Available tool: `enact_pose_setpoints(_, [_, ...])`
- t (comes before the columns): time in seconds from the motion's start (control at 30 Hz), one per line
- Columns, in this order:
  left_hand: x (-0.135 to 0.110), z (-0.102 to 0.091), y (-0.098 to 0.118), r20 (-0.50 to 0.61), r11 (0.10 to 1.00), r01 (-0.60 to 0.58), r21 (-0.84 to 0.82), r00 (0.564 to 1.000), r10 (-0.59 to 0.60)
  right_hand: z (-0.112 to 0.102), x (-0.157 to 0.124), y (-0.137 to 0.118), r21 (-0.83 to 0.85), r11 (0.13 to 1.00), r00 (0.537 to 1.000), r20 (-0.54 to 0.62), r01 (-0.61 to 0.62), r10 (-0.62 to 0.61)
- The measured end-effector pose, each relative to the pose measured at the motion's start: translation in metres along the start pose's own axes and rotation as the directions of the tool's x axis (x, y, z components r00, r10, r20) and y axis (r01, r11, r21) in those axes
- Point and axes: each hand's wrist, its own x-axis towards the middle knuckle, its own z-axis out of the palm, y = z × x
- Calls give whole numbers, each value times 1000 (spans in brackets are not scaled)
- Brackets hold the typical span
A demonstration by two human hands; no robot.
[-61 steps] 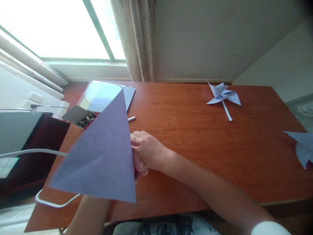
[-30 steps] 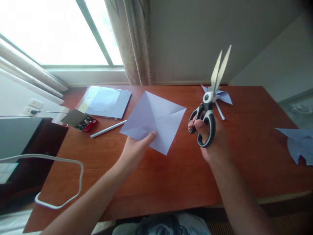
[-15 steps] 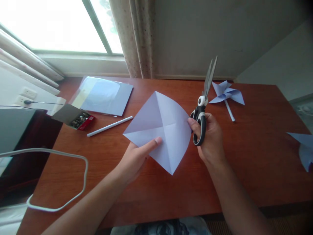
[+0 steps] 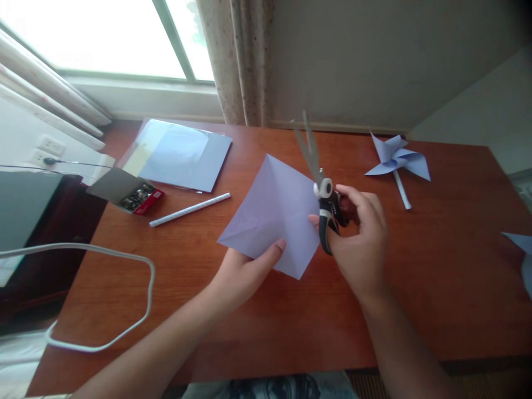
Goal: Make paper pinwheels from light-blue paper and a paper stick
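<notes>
Head view: my left hand point(image 4: 245, 274) pinches creased, seemingly uncut paper point(image 4: 270, 208), right hand point(image 4: 362, 244) scissors point(image 4: 324, 189); pinwheel point(image 4: 393, 162) done near desk's point(image 4: 249, 343) far edge

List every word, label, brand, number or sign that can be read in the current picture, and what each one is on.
No text can be read.
Open box's red side: a small pale mark, too small and blurred to read.
Patterned cloth at the bottom edge: dark print, cut off by the frame; no letters can be made out.
Paper sheet and scissors: no legible lettering.
</notes>
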Motion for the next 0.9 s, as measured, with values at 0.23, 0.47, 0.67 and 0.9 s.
enact_pose_setpoints(0.23, [-1,0,1,52,997,-49,65,998,46,3,0,-1,-154,983,994,-22,100,-104])
enact_pose_setpoints(0.47, [0,-1,-5,162,1000,-8,-3,987,9,2,-2,-1,-156,981,993,-5,113,-115])
enact_pose_setpoints(0.67, [-3,4,-1,163,977,-125,174,982,96,3,-4,-2,-158,981,993,26,114,-112])
enact_pose_setpoints(0.9, [-4,1,-4,258,955,-175,238,960,111,2,-5,-4,-159,979,992,32,127,-123])
